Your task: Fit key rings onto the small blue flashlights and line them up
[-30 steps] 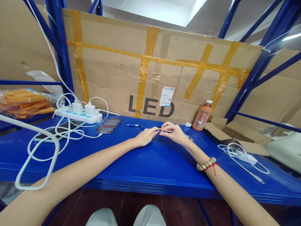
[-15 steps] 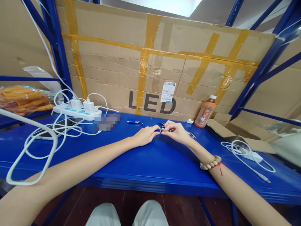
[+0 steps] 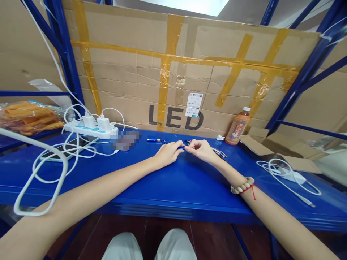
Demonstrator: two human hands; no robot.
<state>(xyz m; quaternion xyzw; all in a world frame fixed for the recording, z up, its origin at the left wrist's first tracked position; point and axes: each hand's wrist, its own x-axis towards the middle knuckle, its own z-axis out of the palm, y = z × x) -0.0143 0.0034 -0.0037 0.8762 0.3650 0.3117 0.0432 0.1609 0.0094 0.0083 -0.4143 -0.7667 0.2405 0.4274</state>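
My left hand [image 3: 168,153] and my right hand [image 3: 200,149] meet over the middle of the blue shelf [image 3: 173,180]. Both pinch a small blue pen-like item [image 3: 181,147] between their fingertips, fingers curled. A second small blue item with a metal clip [image 3: 155,140] lies just behind my left hand. Small metal clips [image 3: 220,152] lie beside my right hand. My right wrist wears a bead bracelet [image 3: 242,186] with a red string.
A white power strip [image 3: 90,130] with chargers and looped white cables sits at the left, over a phone [image 3: 63,150]. An orange drink bottle [image 3: 238,126] stands at the back right by an open cardboard box [image 3: 282,153] and a white cable [image 3: 287,177]. Taped cardboard walls the back.
The view has shifted slightly. My hands stay together on the small blue item, and my right hand's fingers have regripped its end.
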